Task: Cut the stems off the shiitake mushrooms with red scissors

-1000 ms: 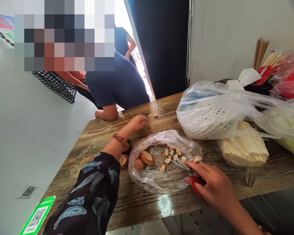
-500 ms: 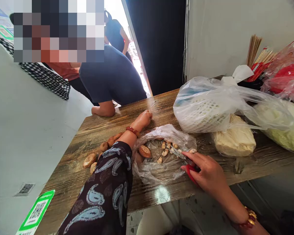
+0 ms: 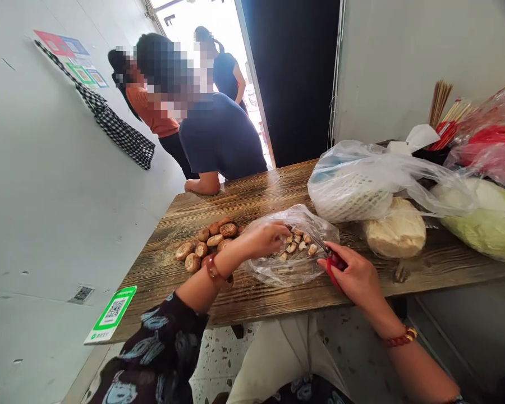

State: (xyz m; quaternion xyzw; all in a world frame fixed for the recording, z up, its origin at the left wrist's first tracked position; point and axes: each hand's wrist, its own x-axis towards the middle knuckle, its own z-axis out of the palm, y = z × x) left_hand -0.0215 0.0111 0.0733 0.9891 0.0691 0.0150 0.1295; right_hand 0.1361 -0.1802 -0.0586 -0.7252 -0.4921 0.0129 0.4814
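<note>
My left hand (image 3: pixel 271 237) reaches over a clear plastic bag (image 3: pixel 273 274) spread on the wooden table. Its fingers are curled together and point down beside cut mushroom stems (image 3: pixel 292 247); whatever is between them is hidden. In my right hand (image 3: pixel 357 275) are scissors (image 3: pixel 333 272) with red handles, their blades reaching over the bag's right side near the stems. Several brown mushrooms (image 3: pixel 201 249) lie in a pile on the table, to the left of the bag and partly behind my left forearm.
A tied plastic bag (image 3: pixel 349 185), a wrapped pale block (image 3: pixel 398 230) and a bagged cabbage (image 3: pixel 483 224) occupy the table's right side. Skewers (image 3: pixel 440 104) stand behind them. A person in dark blue (image 3: pixel 231 137) leans on the far edge. A QR-code card (image 3: pixel 113 314) lies at the left corner.
My left hand has come back from the table's far side to the stems in the bag. My right hand still holds the scissors. The view has shifted, showing more of the mushroom pile.
</note>
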